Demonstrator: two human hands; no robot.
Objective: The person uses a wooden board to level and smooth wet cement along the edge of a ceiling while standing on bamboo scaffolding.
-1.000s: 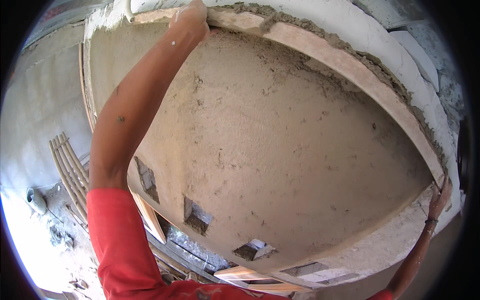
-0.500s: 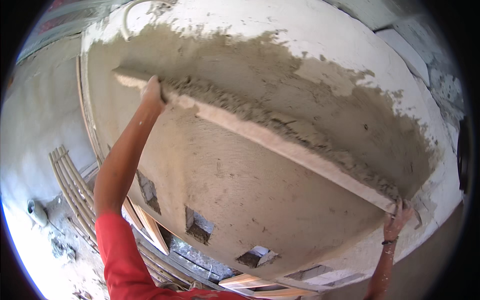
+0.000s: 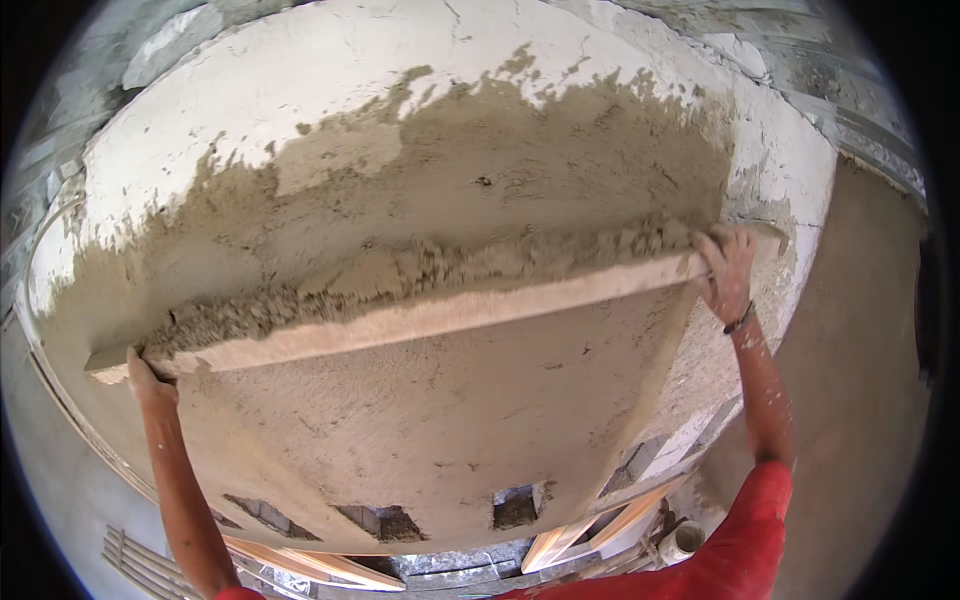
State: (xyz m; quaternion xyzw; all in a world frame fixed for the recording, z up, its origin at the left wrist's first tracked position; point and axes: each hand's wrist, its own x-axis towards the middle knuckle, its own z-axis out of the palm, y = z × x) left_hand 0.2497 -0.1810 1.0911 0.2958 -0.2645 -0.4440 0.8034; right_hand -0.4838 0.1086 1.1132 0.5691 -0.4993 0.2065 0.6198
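Observation:
A long, pale wooden straightedge [image 3: 440, 318] lies across the plastered wall, its right end higher than its left. Loose wet mortar [image 3: 400, 275] is heaped along its upper edge. Near the left end, my left hand [image 3: 152, 382] grips the board from below, thumb toward its upper side. My right hand [image 3: 728, 265] is closed over the board close to its right end, fingers on the mortar-covered edge. Fresh grey-brown plaster [image 3: 560, 150] spreads above the board, and a smoother plastered area [image 3: 440, 420] lies below it.
Bare white wall [image 3: 340, 55] borders the plaster at the top. Lower down are several rectangular wall openings [image 3: 515, 507]. Wooden frames [image 3: 330, 572], poles [image 3: 140, 560] and a bucket-like container [image 3: 683, 541] stand beneath. Another plastered wall [image 3: 850, 400] adjoins on the right.
The board's right end has risen with my right hand, so its slope is reversed. My view has turned and tilted too. Both hands keep hold, and the mortar stays along the top edge.

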